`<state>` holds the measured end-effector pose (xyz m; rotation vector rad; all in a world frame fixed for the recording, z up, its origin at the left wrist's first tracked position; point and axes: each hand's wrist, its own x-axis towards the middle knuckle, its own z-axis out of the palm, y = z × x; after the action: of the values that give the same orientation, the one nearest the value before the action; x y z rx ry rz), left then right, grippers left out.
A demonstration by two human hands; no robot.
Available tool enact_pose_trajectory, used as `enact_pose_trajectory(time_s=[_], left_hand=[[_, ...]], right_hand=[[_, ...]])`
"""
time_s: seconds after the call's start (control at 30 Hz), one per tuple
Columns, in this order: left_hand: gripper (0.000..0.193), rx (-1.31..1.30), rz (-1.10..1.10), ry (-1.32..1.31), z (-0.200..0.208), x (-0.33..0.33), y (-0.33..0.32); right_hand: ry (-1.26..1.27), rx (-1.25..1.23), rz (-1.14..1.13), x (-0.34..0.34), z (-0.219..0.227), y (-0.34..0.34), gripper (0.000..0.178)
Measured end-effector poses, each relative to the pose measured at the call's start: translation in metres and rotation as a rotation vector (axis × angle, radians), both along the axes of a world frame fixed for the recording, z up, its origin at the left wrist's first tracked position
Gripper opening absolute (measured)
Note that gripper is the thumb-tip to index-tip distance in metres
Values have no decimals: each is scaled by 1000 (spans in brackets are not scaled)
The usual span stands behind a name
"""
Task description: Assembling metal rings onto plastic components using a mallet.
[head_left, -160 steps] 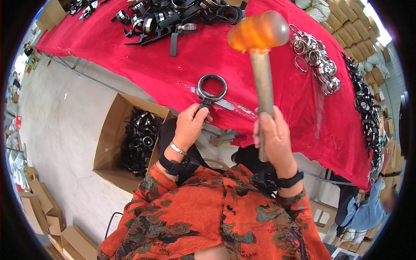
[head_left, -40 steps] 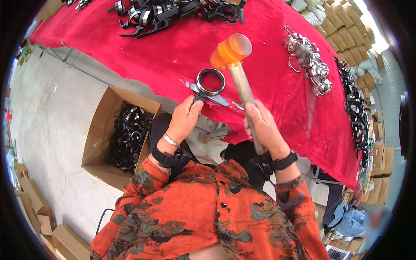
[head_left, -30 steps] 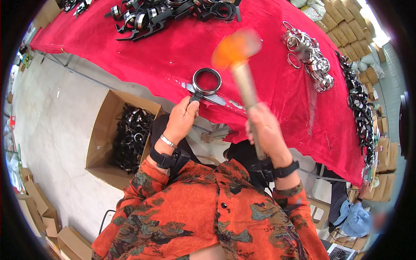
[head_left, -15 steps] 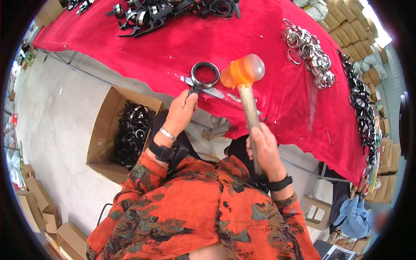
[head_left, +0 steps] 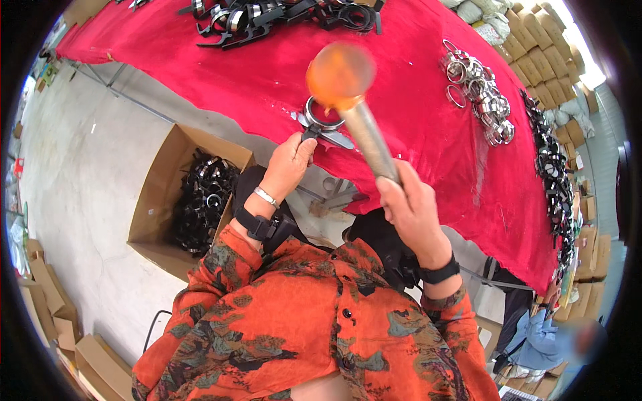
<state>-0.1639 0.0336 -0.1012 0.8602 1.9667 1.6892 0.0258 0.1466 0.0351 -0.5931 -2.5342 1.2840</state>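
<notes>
Head view: the right hand (head_left: 411,210) is closed around the shaft of a mallet (head_left: 354,107), whose orange head is raised and blurred above a metal ring clamp (head_left: 323,120). The clamp lies on the red worktop (head_left: 414,134) near its front edge. The left hand (head_left: 289,164) pinches the clamp's near end between closed fingers. Black clamps (head_left: 267,15) are piled at the far side, shiny rings (head_left: 478,93) to the right. An open carton (head_left: 184,200) of black parts stands on the floor, left of the person.
</notes>
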Motion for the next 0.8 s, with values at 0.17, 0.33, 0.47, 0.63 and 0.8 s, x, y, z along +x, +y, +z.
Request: enact_pose_trajectory(time_s=[0.17,0.33,0.47,0.63,0.8], left_hand=[[36,-13,28,73,-2,5,3],[36,3,30,21,-4,5,2],[36,-36,28,33,-3,2,-3],[35,-26,22,71,2,3,3],[34,-62,37,16,3,4,-3]], right_hand=[[98,364,130,-5,-33,4,26],[-90,-19,133,-41,-3,0,29],[92,49,2,-48,21,-18,31],[-135,296,70,-50,-17,16,40],[-126,192,-25,-52,24,6,37]])
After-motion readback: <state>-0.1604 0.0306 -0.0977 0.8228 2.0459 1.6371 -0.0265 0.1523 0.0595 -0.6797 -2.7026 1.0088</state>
